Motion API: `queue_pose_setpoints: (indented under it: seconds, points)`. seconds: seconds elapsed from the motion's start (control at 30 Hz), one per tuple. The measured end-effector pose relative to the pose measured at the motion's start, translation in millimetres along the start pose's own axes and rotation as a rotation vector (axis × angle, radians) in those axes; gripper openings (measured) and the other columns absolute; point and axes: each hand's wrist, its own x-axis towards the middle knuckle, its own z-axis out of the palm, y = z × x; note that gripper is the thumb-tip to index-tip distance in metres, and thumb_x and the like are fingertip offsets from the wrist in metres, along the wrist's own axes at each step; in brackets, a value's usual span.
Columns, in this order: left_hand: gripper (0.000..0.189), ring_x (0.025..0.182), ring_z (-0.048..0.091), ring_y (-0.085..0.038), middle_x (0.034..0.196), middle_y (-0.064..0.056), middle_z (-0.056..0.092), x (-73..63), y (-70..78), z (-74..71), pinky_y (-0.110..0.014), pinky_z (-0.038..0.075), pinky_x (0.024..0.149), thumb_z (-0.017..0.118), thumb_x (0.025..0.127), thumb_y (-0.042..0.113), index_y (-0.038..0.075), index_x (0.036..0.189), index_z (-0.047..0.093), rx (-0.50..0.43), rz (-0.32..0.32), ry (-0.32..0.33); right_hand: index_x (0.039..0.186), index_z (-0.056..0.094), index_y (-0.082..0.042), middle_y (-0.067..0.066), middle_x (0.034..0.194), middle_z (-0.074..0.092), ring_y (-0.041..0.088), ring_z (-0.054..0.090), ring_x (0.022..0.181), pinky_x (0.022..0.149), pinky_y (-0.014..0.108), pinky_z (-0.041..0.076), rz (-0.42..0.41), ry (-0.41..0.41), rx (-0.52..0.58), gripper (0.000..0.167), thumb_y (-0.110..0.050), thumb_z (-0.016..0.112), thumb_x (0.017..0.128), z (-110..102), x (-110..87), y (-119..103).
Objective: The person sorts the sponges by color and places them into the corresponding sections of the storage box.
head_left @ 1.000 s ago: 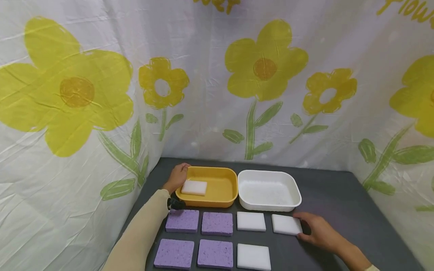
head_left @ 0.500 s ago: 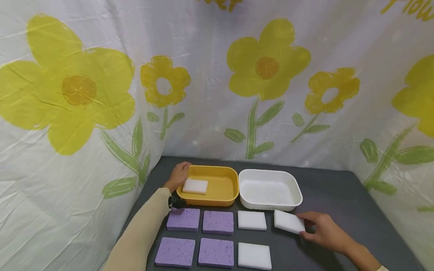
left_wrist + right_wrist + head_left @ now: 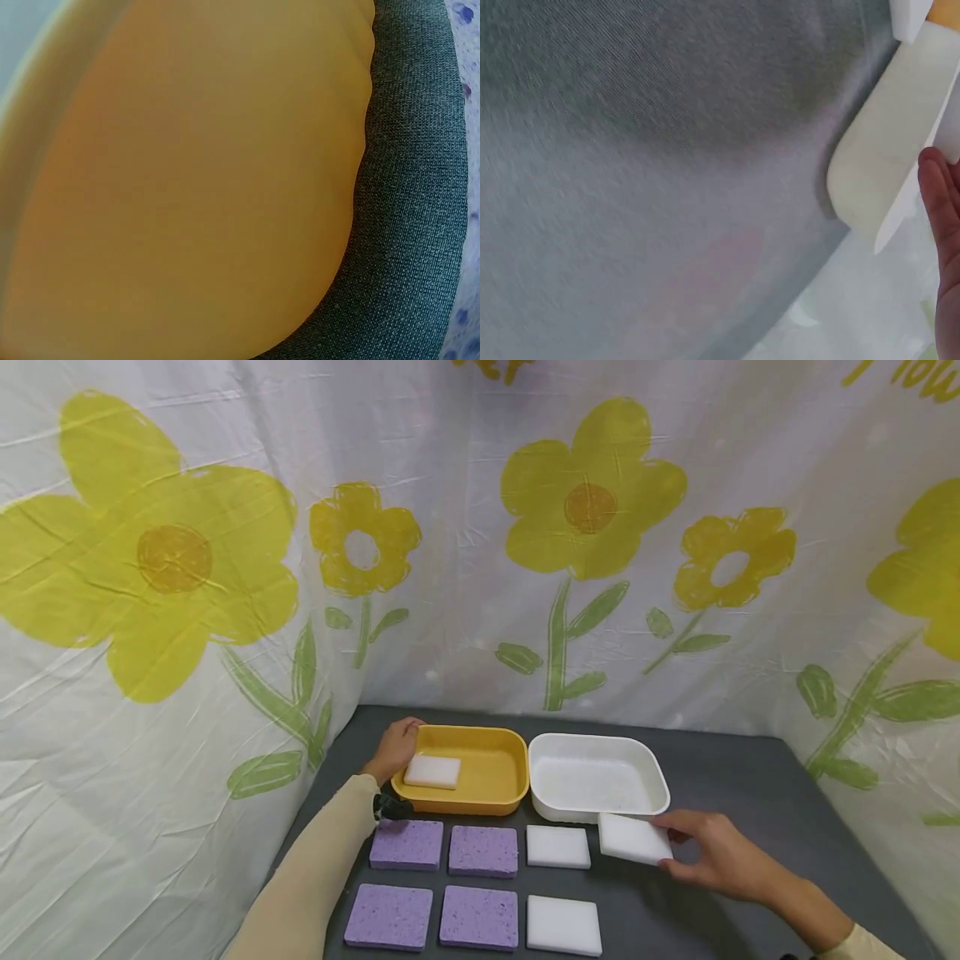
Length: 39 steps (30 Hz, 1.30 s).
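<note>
On the left, my left hand grips the left rim of a yellow tray. One white sponge lies inside that tray, by its left end. The yellow wall fills most of the left wrist view, and the hand itself is hidden there. My right hand pinches another white sponge at its right edge, thumb below and fingers above. This sponge is tilted and raised, overlapping the front rim of a white tray. In the right wrist view the fingers show beside the white tray's wall.
Purple sponges lie in two rows at the front left of the dark table. Two more white sponges, a back one and a front one, lie to their right. A flower-printed curtain surrounds the table.
My right hand has lifted the white sponge off the table and moved it up toward the white tray's front rim. The left hand stays on the yellow tray.
</note>
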Motion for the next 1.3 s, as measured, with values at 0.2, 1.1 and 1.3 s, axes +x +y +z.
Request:
queue_pose_setpoints:
  seconds: [0.2,1.1,1.3]
  points:
    - [0.044,0.132,0.062,-0.042,0.145,-0.025,0.065,-1.9,2.2,-0.8,-0.06,0.048,0.116,0.033,0.121,0.021,-0.001,0.145,0.062,0.007,0.002,-0.004,0.125,0.077,-0.009,-0.005,0.11,0.078,-0.001,0.068,0.09,0.072,0.021,0.059,0.026,-0.029,-0.052,0.05,-0.015,0.098,0.079,-22.5,18.7,-1.1]
    - [0.041,0.127,0.064,-0.04,0.139,-0.023,0.067,0.0,-1.4,0.6,-0.059,0.05,0.115,0.035,0.12,0.02,-0.001,0.143,0.063,0.003,-0.011,0.009,0.132,0.074,-0.001,0.012,0.126,0.077,0.026,0.076,0.107,0.086,0.043,0.063,-0.009,-0.153,-0.133,0.046,-0.027,0.083,0.096,-4.0,145.2,-10.9]
    - [0.041,0.128,0.063,-0.04,0.14,-0.024,0.067,-3.0,1.7,1.4,-0.06,0.05,0.115,0.035,0.121,0.02,-0.001,0.143,0.063,0.008,-0.009,0.008,0.132,0.074,-0.001,0.011,0.125,0.077,0.025,0.074,0.104,0.085,0.043,0.063,-0.005,-0.142,-0.119,0.045,-0.025,0.084,0.095,12.3,166.9,-14.5]
